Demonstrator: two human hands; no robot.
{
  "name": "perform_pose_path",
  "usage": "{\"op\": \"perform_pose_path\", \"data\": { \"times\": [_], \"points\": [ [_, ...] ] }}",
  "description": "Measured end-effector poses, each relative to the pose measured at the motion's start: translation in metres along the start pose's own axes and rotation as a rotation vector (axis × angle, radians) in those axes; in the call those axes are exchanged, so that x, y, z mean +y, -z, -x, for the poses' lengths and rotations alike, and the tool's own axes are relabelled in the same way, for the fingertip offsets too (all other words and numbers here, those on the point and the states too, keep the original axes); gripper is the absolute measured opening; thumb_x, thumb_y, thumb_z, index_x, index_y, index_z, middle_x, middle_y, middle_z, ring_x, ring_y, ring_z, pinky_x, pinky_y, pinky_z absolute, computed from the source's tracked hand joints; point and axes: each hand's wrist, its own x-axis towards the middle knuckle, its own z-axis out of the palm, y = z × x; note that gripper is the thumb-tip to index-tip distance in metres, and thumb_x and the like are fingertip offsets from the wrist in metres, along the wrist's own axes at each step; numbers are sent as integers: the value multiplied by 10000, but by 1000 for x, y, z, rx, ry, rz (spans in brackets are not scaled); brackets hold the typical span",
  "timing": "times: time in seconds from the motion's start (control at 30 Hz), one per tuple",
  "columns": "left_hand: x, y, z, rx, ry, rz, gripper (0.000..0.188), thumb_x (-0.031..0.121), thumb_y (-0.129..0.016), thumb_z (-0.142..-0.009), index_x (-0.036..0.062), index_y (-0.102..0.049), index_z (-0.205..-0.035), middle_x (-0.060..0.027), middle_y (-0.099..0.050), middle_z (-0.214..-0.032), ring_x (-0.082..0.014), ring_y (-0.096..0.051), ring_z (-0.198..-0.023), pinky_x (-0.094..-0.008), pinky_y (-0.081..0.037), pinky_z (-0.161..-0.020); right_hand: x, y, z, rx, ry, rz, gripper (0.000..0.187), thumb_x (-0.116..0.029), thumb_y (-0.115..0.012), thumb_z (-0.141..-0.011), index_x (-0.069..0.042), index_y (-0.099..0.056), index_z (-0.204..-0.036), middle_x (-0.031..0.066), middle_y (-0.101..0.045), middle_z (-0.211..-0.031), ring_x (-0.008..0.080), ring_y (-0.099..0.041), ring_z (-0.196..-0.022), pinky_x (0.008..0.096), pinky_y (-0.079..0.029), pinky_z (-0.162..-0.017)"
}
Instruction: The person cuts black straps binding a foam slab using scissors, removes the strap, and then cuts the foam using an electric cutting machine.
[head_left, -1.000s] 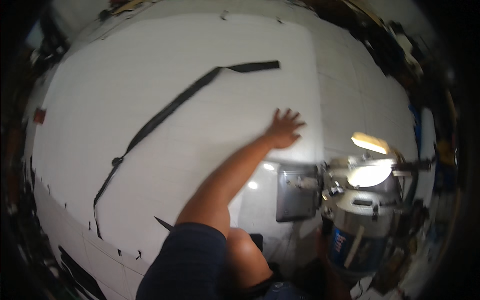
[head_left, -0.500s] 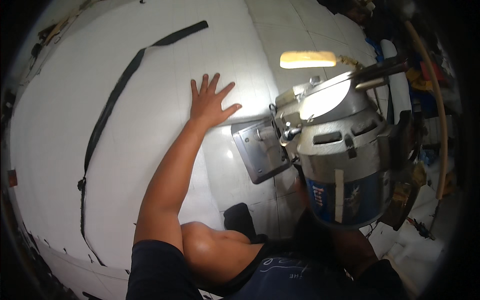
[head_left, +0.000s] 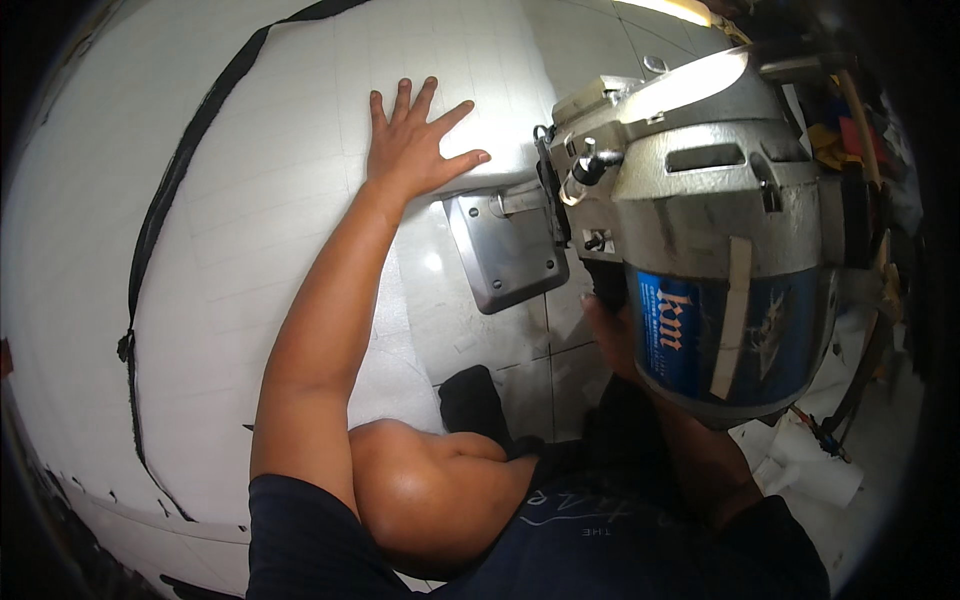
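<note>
My left hand [head_left: 412, 145] lies flat with fingers spread on a wide stack of white sheet material [head_left: 290, 230], close to its right edge. A motorised cloth-cutting machine [head_left: 715, 240] with a silver and blue body stands at that edge. Its flat metal base plate [head_left: 508, 250] rests beside the stack, just below my left hand. My right hand [head_left: 612, 335] is mostly hidden behind the motor body; its visible part is wrapped at a black handle [head_left: 606, 283] on the machine. The blade cannot be made out.
A long black strip [head_left: 170, 185] with a knot curves across the sheets on the left. Above the machine is a bright lamp [head_left: 672, 8]. My bent knee [head_left: 400, 470] presses near the stack's edge. White scraps [head_left: 815, 470] lie at lower right on the tiled floor.
The view has shifted, so the hand, strip and lamp sit higher in the picture. The machine looks larger and nearer. My left hand stays spread on the sheets.
</note>
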Motion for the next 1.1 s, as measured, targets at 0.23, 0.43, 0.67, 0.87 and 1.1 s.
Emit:
{"op": "perform_pose_path", "data": {
  "times": [0.23,0.43,0.67,0.87,1.1],
  "points": [
    [1,1,0,24,-10,26,781,789,-563,-744,339,-544,-1383,-153,-350,-1542,-402,-236,-1448,-630,-67,-1157,-19,-25,8,-560,-633,-881,356,-323,-530,-994,-117,-499,-1283,100,-532,-1170,280,-551,-1100,458,-505,-914],
    [-6,4,3,-19,4,32,792,781,-578,-736,330,-543,-1386,-157,-341,-1545,-404,-220,-1453,-641,-64,-1149,-30,1,-27,47,-334,-310,302,-322,-662,-917,-77,-600,-751,0,-507,-518,137,-532,-473,330,-434,-484],
    [-1,9,-1,-19,1,74,782,761,-602,-736,326,-546,-1384,-160,-331,-1549,-406,-210,-1456,-631,-54,-1155,-17,-1,-24,21,-228,-305,289,-317,-678,-912,-87,-611,-749,-6,-524,-534,137,-544,-489,319,-442,-497],
    [-5,7,1,-41,13,95,783,760,-609,-730,331,-547,-1382,-158,-326,-1553,-396,-196,-1464,-614,-28,-1166,-11,42,-65,-210,-667,-937,276,-308,-681,-910,-97,-616,-744,-16,-525,-526,124,-539,-471,313,-436,-479],
    [14,0,5,-29,-18,97,775,778,-585,-732,345,-553,-1373,-156,-333,-1550,-396,-200,-1464,-615,-26,-1167,-4,53,-71,-296,-923,-1101,262,-297,-686,-909,-108,-621,-738,-27,-526,-516,110,-534,-449,306,-429,-459]
  ]
}}
